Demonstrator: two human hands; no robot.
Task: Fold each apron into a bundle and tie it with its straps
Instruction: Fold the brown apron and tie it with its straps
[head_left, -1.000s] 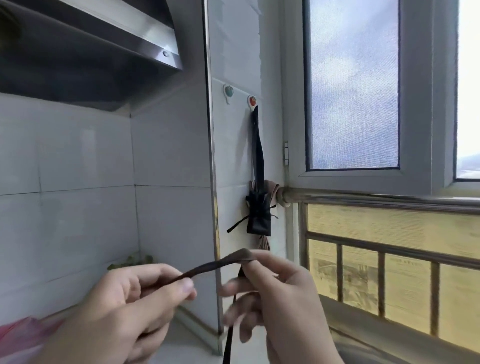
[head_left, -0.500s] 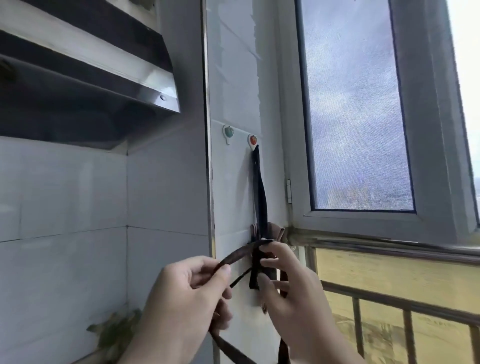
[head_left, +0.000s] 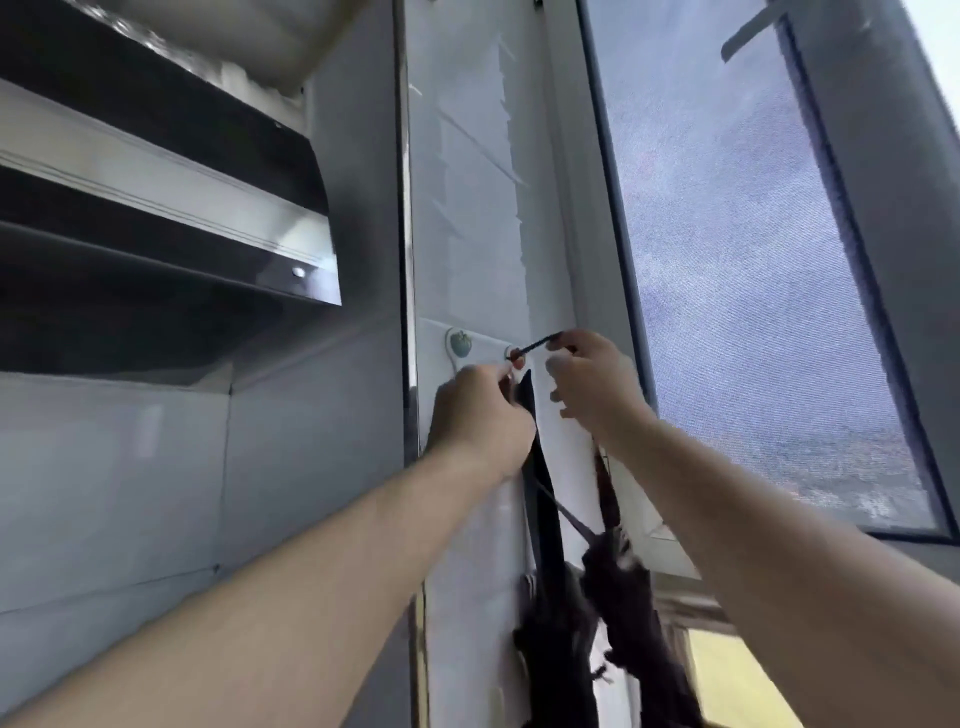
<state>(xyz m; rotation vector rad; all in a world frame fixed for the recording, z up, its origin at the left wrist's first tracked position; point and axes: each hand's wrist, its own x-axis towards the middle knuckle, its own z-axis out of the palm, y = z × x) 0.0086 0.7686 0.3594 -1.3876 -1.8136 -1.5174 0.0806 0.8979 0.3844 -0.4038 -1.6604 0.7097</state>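
Your left hand (head_left: 480, 415) and right hand (head_left: 592, 382) each pinch the strap (head_left: 537, 344), stretching it across the hook (head_left: 514, 356), likely to hang the bundle (head_left: 623, 587).

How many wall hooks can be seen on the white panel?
2. The round green wall hook is above the left hand; the round red wall hook is beside it, partly hidden by the dark strap.

The strap (head_left: 536, 345) is dark brown, and the bundled aprons (head_left: 623, 613) hanging below are near black. 1 wall hook (head_left: 460, 343) is teal-green, the other (head_left: 514, 355) red-orange. The wall tiles (head_left: 130, 467) are pale grey-white, the range hood (head_left: 171, 197) is silver and black, and the window pane (head_left: 753, 270) is speckled blue-violet.
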